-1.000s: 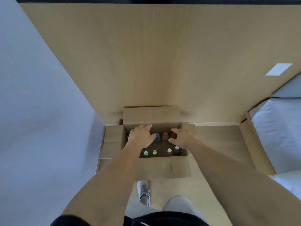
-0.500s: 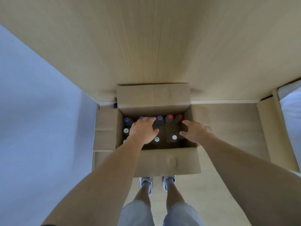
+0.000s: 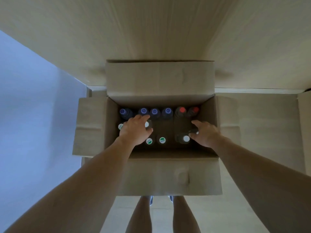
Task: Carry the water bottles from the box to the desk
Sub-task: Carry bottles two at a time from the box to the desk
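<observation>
- You are standing over the open cardboard box [image 3: 170, 177], which is sitting on the floor against a pale wood panel, so you are looking straight down on the bottle caps.
- All the water bottles are standing upright inside the box, which is why only their tops show: a far row of purple-capped bottles [image 3: 155, 112] and red-capped bottles [image 3: 182, 109], and nearer ones with white-and-green caps [image 3: 162, 140].
- Your left hand [image 3: 134, 132] is reaching down over the left cluster, its fingers [image 3: 143, 117] loosely curved over a white cap; you cannot tell from here whether they are already gripping a neck.
- Your right hand [image 3: 204, 133] is coming in at the right side, beside a white-capped bottle [image 3: 186, 138], with the fingers partly spread and bent toward a bottle underneath; a firm hold is not visible.
- The four flaps are folded outward, likely to keep the opening free for both arms at once.
- No surface to receive the bottles is showing in this view, so the carrying looks not yet started.
- Taking the bottles by the necks seems the sensible grip, since they are packed close together.
</observation>
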A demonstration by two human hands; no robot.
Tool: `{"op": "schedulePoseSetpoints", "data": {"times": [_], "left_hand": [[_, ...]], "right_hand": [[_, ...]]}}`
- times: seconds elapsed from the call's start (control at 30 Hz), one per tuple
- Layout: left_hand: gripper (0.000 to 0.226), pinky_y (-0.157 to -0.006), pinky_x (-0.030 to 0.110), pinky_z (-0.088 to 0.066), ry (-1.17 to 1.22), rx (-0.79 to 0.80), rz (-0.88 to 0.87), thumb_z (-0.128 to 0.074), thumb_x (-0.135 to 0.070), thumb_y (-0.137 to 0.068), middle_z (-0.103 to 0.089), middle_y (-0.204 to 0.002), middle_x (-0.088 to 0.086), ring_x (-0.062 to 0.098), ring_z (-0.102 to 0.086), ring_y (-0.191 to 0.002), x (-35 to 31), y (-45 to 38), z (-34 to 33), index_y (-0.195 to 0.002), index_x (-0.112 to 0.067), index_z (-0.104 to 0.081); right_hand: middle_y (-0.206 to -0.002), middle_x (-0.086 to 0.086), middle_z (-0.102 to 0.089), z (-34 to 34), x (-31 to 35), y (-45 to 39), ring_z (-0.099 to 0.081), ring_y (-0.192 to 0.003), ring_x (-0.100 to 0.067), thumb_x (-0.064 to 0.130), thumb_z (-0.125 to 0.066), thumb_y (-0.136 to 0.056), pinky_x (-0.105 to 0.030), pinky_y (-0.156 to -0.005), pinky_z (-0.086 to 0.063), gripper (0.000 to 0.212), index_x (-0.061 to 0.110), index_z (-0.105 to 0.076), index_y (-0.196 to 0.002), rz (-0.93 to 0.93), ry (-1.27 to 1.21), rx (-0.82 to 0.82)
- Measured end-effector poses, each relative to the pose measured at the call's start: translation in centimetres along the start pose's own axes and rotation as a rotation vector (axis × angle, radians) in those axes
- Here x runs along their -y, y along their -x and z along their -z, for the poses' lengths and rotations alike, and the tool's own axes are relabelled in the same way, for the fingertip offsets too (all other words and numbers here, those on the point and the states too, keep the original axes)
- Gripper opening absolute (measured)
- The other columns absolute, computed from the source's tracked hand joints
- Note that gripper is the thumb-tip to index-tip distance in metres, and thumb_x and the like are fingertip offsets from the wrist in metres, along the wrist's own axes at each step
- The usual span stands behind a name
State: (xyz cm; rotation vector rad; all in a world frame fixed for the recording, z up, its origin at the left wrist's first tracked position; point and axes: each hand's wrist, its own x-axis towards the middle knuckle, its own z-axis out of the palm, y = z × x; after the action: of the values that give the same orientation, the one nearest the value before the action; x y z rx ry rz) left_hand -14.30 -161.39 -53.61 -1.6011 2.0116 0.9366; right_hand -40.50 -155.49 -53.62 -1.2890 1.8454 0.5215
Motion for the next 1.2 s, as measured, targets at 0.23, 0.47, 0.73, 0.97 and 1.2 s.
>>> {"op": "schedulePoseSetpoints", "data": {"times": [0.23,0.47,0.73,0.97,1.2], "left_hand": [[0.065,-0.109,0.046,-0.039,0.000,-0.012,-0.009,-0.053,-0.050,-0.099,-0.038,-0.157,-0.001,0.026,-0.041,-0.140,1.7,-3.7,-2.8,-0.156,-0.032,-0.029],[0.066,-0.109,0.045,-0.042,0.013,-0.016,0.096,-0.058,-0.047,-0.097,-0.040,-0.155,0.003,0.029,-0.044,-0.138,6.7,-4.7,-3.6,-0.156,-0.031,-0.032],[0.065,-0.112,0.044,-0.039,0.047,-0.054,0.147,-0.062,-0.038,-0.098,-0.040,-0.156,0.005,0.030,-0.043,-0.140,9.6,-4.2,-3.8,-0.156,-0.028,-0.035],[0.064,-0.107,0.043,-0.042,0.051,-0.056,0.132,-0.061,-0.041,-0.097,-0.039,-0.156,0.002,0.028,-0.044,-0.138,8.8,-5.2,-5.0,-0.155,-0.031,-0.034],[0.065,-0.110,0.044,-0.041,0.034,0.005,0.121,-0.061,-0.039,-0.097,-0.038,-0.157,0.002,0.028,-0.041,-0.140,8.6,-5.5,-7.3,-0.156,-0.031,-0.033]], "right_hand": [[-0.149,-0.008,-0.042,-1.5,0.7,-4.2,-0.044,-0.133,-0.032,0.049,-0.055,-0.097,-0.046,-0.108,-0.042,0.067,0.032,-0.026,-0.155,-0.005,-0.015,0.007],[-0.152,-0.009,-0.040,-2.6,0.1,-7.5,-0.043,-0.135,-0.035,0.050,-0.056,-0.096,-0.046,-0.110,-0.040,0.069,0.033,-0.025,-0.155,-0.022,-0.029,0.002],[-0.154,-0.010,-0.037,-4.2,0.4,-9.1,-0.042,-0.136,-0.036,0.051,-0.057,-0.095,-0.044,-0.110,-0.039,0.071,0.033,-0.024,-0.156,0.007,-0.025,0.006],[-0.154,-0.009,-0.037,-4.5,0.0,-9.3,-0.041,-0.136,-0.035,0.050,-0.057,-0.096,-0.043,-0.109,-0.040,0.070,0.033,-0.024,-0.156,0.019,-0.022,0.011],[-0.153,-0.008,-0.038,-4.9,-1.0,-9.5,-0.041,-0.136,-0.034,0.048,-0.056,-0.096,-0.043,-0.110,-0.040,0.070,0.033,-0.023,-0.156,0.009,-0.030,0.026]]}}
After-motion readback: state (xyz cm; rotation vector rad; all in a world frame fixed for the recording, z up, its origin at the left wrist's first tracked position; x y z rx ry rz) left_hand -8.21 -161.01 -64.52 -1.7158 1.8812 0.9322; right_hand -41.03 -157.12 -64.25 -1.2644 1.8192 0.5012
